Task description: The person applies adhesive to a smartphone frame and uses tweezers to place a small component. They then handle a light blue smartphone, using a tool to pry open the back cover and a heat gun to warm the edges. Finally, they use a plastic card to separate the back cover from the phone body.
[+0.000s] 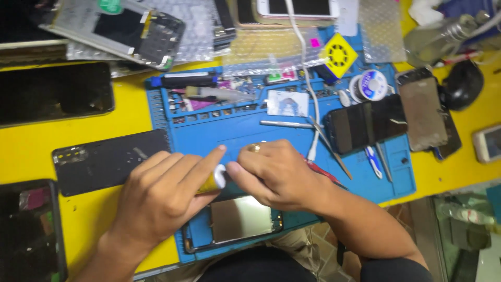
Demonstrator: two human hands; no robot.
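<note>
The left hand (162, 196) is wrapped around a small yellow tube (213, 181), its fingers closed on the body, with the index finger stretched along the top. The right hand (276, 175) meets it from three o'clock: thumb and fingertips pinch the tube's white cap end (221, 175), so both hands are clamped on the same tube. A gold ring (253, 148) sits on one right finger.

The tube hangs just above an opened phone (240, 219), which lies face down at the near edge of a blue work mat (235, 128), at six o'clock from the hands. Its inside shows a pale metal plate.

At nine o'clock from the hands lies a dark back cover (104, 159), partly on the yellow table (31, 151). At two o'clock a black phone (365, 125) rests on the mat, with a solder spool (369, 85) beyond it and a white cable (313, 94) running down the mat towards the right hand. Tweezers (329, 146) and a thin metal tool (284, 124) lie at one o'clock. A red-handled tool (323, 172) peeks out beside the right wrist.
</note>
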